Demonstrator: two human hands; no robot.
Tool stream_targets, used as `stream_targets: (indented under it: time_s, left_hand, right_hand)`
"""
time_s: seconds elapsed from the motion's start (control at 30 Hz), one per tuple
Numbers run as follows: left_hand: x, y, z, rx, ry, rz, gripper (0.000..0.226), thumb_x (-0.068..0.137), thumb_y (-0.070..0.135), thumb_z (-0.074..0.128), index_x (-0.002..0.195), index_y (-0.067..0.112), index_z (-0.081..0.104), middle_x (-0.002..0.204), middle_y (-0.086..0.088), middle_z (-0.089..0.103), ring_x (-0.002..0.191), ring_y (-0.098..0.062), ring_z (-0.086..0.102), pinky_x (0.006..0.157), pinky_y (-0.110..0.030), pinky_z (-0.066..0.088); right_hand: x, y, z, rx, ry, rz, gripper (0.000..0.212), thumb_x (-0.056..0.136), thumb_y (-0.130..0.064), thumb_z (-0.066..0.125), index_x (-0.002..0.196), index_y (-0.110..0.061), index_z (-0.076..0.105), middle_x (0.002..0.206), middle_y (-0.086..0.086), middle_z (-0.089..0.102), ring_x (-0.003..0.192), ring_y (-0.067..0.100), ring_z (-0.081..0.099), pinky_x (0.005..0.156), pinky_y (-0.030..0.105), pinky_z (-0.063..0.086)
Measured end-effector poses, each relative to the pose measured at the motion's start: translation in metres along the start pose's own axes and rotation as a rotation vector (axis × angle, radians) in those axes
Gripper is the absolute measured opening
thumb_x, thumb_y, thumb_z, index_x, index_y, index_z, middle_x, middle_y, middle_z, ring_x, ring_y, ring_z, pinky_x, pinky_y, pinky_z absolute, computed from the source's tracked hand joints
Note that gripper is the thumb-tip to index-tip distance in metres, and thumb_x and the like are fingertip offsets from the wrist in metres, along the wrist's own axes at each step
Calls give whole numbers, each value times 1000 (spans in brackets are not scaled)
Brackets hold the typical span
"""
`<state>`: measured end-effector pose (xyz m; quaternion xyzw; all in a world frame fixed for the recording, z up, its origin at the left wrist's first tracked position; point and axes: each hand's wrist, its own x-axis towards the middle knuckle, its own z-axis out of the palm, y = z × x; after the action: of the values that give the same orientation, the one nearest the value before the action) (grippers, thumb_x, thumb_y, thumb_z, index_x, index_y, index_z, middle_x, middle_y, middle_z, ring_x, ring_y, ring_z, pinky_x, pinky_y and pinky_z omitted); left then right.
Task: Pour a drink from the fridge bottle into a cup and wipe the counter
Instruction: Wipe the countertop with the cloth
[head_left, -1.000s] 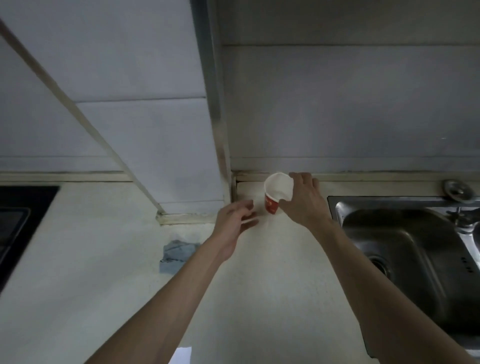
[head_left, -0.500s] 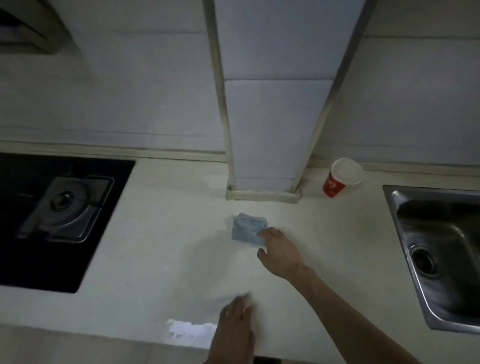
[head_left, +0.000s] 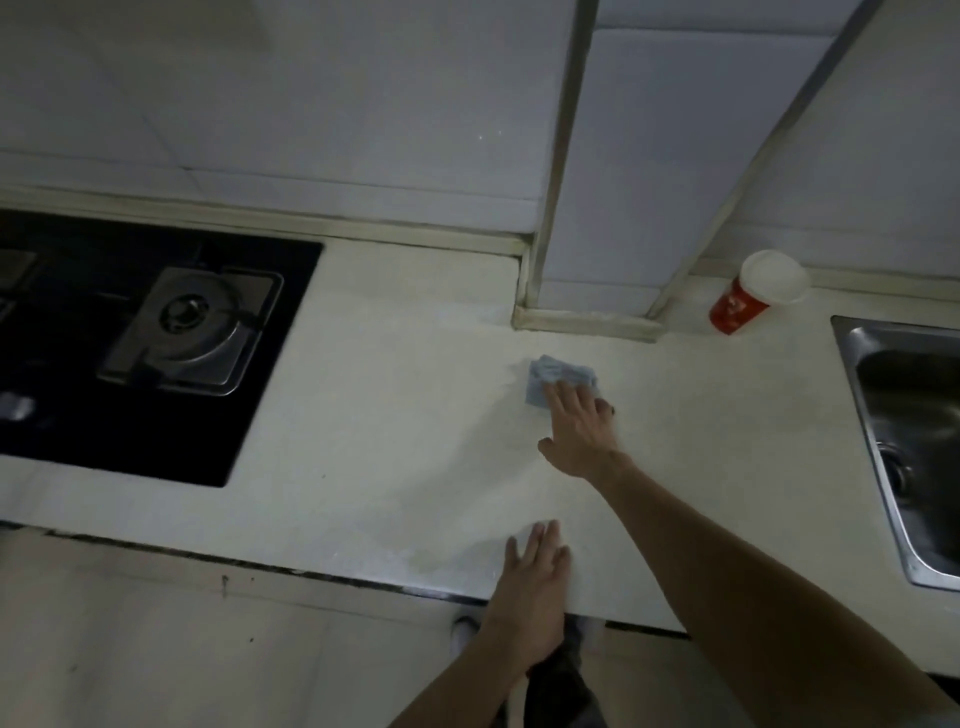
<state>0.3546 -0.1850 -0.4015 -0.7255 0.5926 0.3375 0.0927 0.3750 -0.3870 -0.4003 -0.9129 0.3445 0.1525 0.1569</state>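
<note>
Pressing cloth — right hand spread | left hand flat, counter | cup beside pillar

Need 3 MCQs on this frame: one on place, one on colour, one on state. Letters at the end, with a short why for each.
1. Where does the cup stand?
A. on the counter, left of the sink
B. on the stove
C. inside a cupboard

2. What colour is the cloth?
A. yellow
B. blue-grey
C. green

3. How does the right hand meet the cloth?
A. it hovers clear of it
B. it lifts it off the counter, bunched in a fist
C. it lies on it with the fingers extended

Answers:
1. A: the cup is upright on the pale counter by the wall, apart from the sink rim.
2. B: the cloth shows blue-grey against the cream surface.
3. C: the fingers cover the cloth's near edge and the cloth lies flat on the counter.
</note>
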Motion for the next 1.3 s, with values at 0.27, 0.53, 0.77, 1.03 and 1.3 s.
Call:
stream_targets:
  time_s: [0.27,0.53,0.77,1.03,1.3]
  left_hand:
    - [-6,-4,5,-48,58,18,71,96,15,49,156,8,13,165,-12,-10,152,-31,-9,123,-50,-3]
    - [-10,-2,14,99,96,23,78,96,20,47,157,6,1,164,-18,-12,152,-35,-10,122,-52,-2]
    - [0,34,8,139,162,138,68,99,18,40,157,5,6,166,-12,-2,153,-28,0,124,-43,8]
    - [14,99,10,184,27,211,70,104,29,38,156,4,-3,166,-12,-5,153,-28,-3,124,-45,8]
    - [34,123,-4,82,17,288,72,101,23,46,157,10,4,166,-6,-1,153,-23,0,125,-43,7]
  right_hand:
    - [-19,5,16,-89,47,-39,79,77,-46,57,145,-20,28,144,7,35,131,34,33,106,50,30]
    - [-157,40,72,-21,-5,76,83,82,-37,49,155,-15,15,163,5,10,151,27,0,119,44,-10]
    - [-256,59,110,-26,48,204,76,74,-37,42,145,-11,42,152,9,40,143,31,31,112,49,17]
    - [-270,75,112,20,-2,302,75,77,-38,35,148,-13,38,154,10,36,145,30,28,115,46,10]
    - [-279,113,103,48,26,372,75,78,-43,34,145,-10,42,150,13,42,141,32,34,114,42,6]
